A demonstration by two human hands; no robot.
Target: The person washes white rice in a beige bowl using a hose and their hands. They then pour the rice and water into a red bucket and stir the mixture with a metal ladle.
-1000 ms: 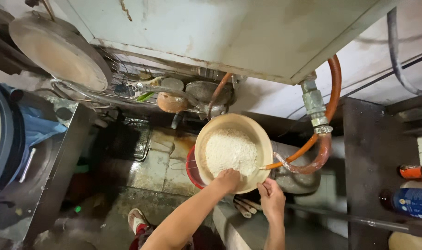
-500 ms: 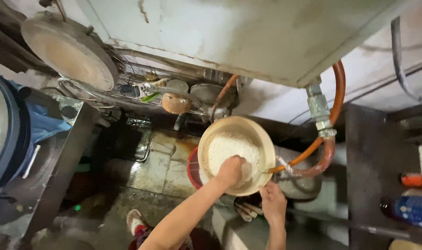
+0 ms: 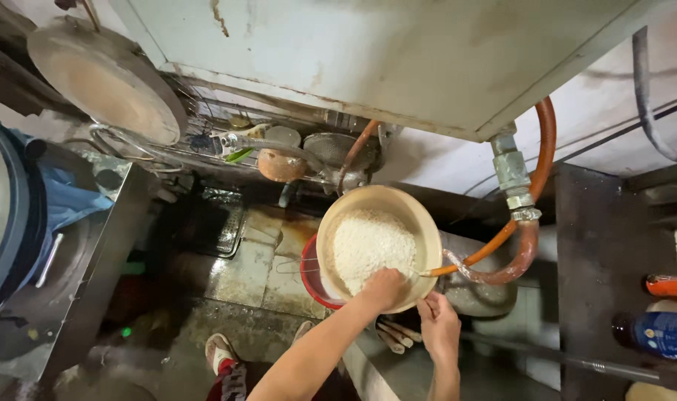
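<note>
Head view. A cream bowl (image 3: 378, 245) of white rice (image 3: 372, 249) sits at centre, tilted above a red basin (image 3: 314, 278) at its 8 o'clock. The left hand (image 3: 383, 288) is closed in the rice at 6 o'clock; the right hand (image 3: 438, 327) grips the rim at 5 o'clock. A hose (image 3: 502, 260) feeds in from 3 o'clock. Risk: overfilling or further tilt could wash grains over the rim.
</note>
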